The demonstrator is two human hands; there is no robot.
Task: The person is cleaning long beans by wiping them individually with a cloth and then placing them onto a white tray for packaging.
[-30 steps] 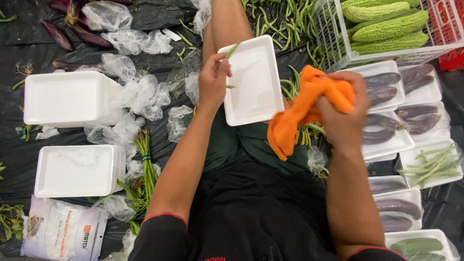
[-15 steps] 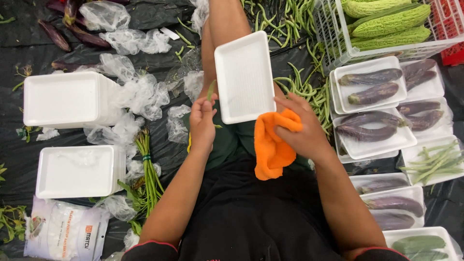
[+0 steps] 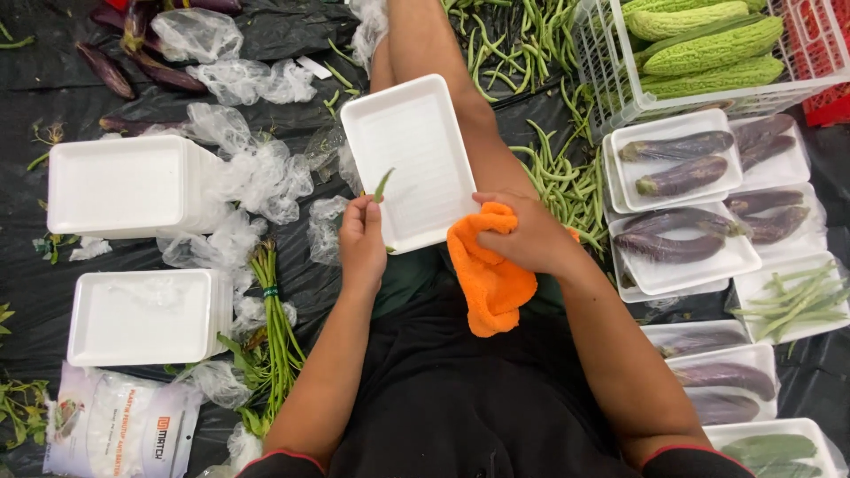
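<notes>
A white foam tray (image 3: pixel 416 150) rests tilted on my leg. My left hand (image 3: pixel 361 241) is at the tray's near left edge and pinches a small green bean piece (image 3: pixel 382 185) that sticks up over the tray. My right hand (image 3: pixel 524 232) grips an orange cloth (image 3: pixel 485 274) that hangs down over my lap, right beside the tray's near right corner. I sit on a black plastic sheet (image 3: pixel 292 40) in black shorts.
Two stacks of white foam trays (image 3: pixel 119 186) (image 3: pixel 146 314) lie at left among crumpled clear bags (image 3: pixel 257 168) and a bunch of green stems (image 3: pixel 276 327). Loose green beans (image 3: pixel 567 177) lie right of my leg. Trays of purple eggplants (image 3: pixel 682 239) and a white crate of bitter gourds (image 3: pixel 699 44) stand at right.
My right hand has come down with the orange cloth from chest height to my lap. My left hand slid from the tray's far edge to its near edge, still holding the bean piece.
</notes>
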